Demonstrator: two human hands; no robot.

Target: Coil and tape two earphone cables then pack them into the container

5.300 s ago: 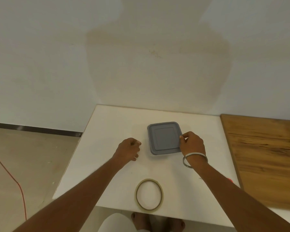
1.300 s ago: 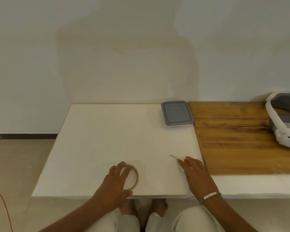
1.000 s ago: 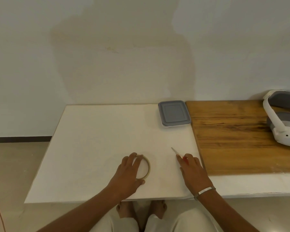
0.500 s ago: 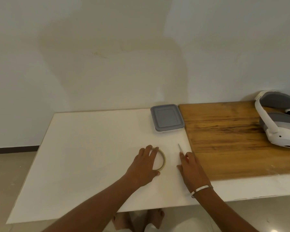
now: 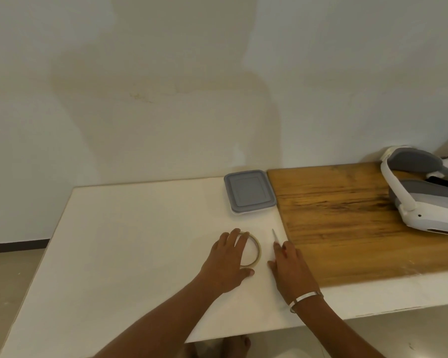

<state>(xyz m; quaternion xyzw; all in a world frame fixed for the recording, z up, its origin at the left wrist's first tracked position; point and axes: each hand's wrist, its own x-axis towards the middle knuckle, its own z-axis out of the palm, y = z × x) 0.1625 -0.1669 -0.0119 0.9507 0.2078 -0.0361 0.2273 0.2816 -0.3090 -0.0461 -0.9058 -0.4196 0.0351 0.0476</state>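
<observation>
The grey-lidded container sits shut at the back of the white table, against the wooden board's edge. A thin tape roll lies flat nearer me. My left hand rests on it with straight fingers laid over its left half. My right hand lies flat just to the right, over a tool whose thin metal blade pokes out beyond the fingertips. Its handle is hidden under the hand. No earphone cables are in view.
A wooden board covers the table's right part. A white and grey headset rests at its far right. A pale wall stands behind the table. My feet show below the front edge.
Both hands have slid forward over the table, the left with the tape roll and the right with the bladed tool, toward the container. Earlier the right hand held the container near the middle.
</observation>
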